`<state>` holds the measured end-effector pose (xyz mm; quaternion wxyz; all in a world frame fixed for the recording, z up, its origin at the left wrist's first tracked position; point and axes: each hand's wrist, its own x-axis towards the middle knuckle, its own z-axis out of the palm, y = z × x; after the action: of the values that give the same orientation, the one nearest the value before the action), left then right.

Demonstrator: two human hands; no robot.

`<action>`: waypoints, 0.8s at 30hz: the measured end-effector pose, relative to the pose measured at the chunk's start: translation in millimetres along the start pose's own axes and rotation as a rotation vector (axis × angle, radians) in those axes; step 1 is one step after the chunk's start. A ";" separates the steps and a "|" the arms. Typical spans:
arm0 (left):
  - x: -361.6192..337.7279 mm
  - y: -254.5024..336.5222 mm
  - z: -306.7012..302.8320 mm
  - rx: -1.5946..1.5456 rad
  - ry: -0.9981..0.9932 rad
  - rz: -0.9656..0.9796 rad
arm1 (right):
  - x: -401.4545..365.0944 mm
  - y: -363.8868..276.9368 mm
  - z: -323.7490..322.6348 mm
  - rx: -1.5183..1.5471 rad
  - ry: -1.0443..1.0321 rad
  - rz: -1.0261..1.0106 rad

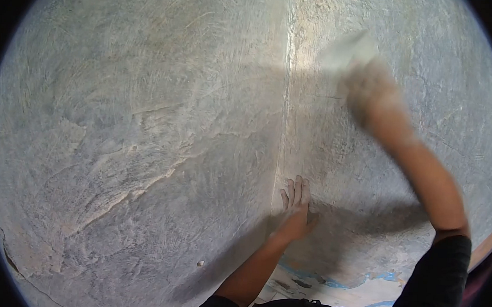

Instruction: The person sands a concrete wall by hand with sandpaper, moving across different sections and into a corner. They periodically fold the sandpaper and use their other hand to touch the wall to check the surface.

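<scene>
My right hand point(371, 93) is raised high on the right wall and smeared by motion. Its fingers are closed around a flat, pale grey piece with a pointed corner point(351, 50), too blurred to name more exactly. This piece overlaps the rough grey plaster right of the corner line. Lower down, my left hand point(296, 201) lies against the right wall point(336, 159) beside the corner, fingers pointing up and spread a little, holding nothing.
The left wall point(120, 89) has rough plaster with a long slanting ridge point(125, 197) and a small pit point(200, 263). White and blue patches point(356, 287) show low on the right wall. Part of another person's arm point(487, 245) is at the right edge.
</scene>
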<state>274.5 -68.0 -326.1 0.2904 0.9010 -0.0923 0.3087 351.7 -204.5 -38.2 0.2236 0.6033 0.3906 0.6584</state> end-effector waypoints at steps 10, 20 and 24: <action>-8.9 -2.8 18.4 -0.039 0.063 -0.023 | -30.2 7.8 -14.8 0.237 0.128 -0.015; -9.3 11.8 9.9 -0.060 0.042 -0.068 | -38.2 31.4 -42.7 0.168 0.132 0.136; -11.3 22.8 2.1 -0.029 -0.003 -0.115 | -98.5 -33.7 -13.5 0.759 -0.212 -0.137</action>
<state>258.7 -87.9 -323.6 0.3205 0.9010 -0.0454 0.2889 349.7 -263.2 -125.2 0.0674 0.6801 0.6202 0.3851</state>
